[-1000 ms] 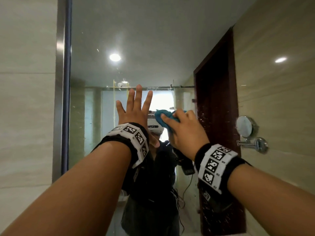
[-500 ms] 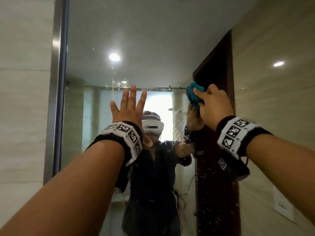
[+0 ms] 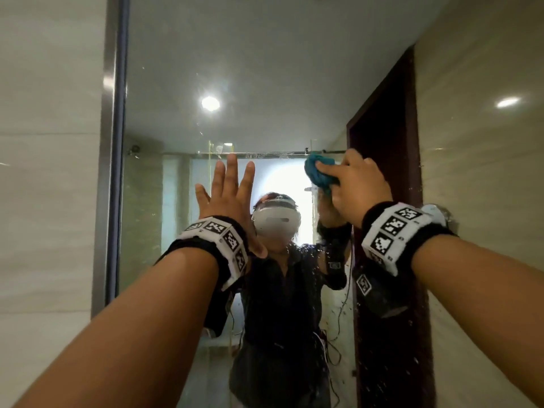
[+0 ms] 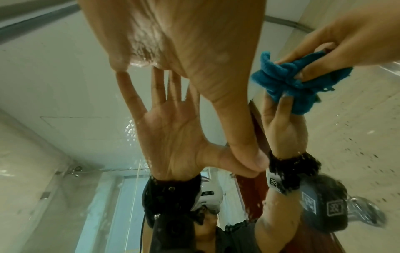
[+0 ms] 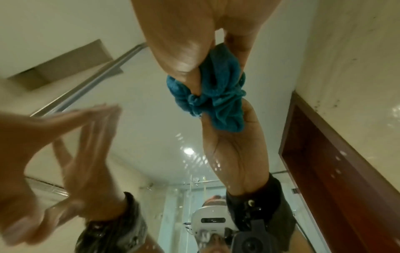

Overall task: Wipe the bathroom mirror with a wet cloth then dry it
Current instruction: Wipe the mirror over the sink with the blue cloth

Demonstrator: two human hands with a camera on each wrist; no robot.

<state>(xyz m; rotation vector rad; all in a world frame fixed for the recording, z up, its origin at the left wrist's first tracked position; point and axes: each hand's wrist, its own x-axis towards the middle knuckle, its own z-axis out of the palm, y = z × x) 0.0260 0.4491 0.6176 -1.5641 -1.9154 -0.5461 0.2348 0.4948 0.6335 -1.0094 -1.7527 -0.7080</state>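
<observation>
Gripping a bunched blue cloth (image 3: 321, 173), the right hand (image 3: 357, 191) presses it against the bathroom mirror (image 3: 265, 69); its fingers curl tightly round the wad. From the head view, the cloth sits on the glass to the right of the left hand (image 3: 228, 198) and slightly higher. The left hand lies flat on the mirror, fingers straight and spread, holding nothing. Water droplets speckle the glass below the cloth, densest over the reflected dark door (image 3: 388, 201). A steel frame (image 3: 113, 142) edges the mirror on the far side of the left hand from the cloth.

From the left wrist view, the left palm (image 4: 173, 42) meets its own reflection at the fingertips and thumb, so it is touching the glass. The cloth (image 4: 290, 82) shows beside it, pinched between the right hand's fingers (image 4: 320, 56), with droplets scattered beyond.

From the right wrist view, the cloth (image 5: 216, 95) is crumpled between thumb and fingers and squashed against its reflection. The left hand (image 5: 54, 145) is a blur beside it, fingers extended.

The step in hand looks like the wet wipe, partly done, since much glass is beaded with water. The next move likely calls for steady pressure while sweeping the cloth across the spattered area below it, before any drying begins.
</observation>
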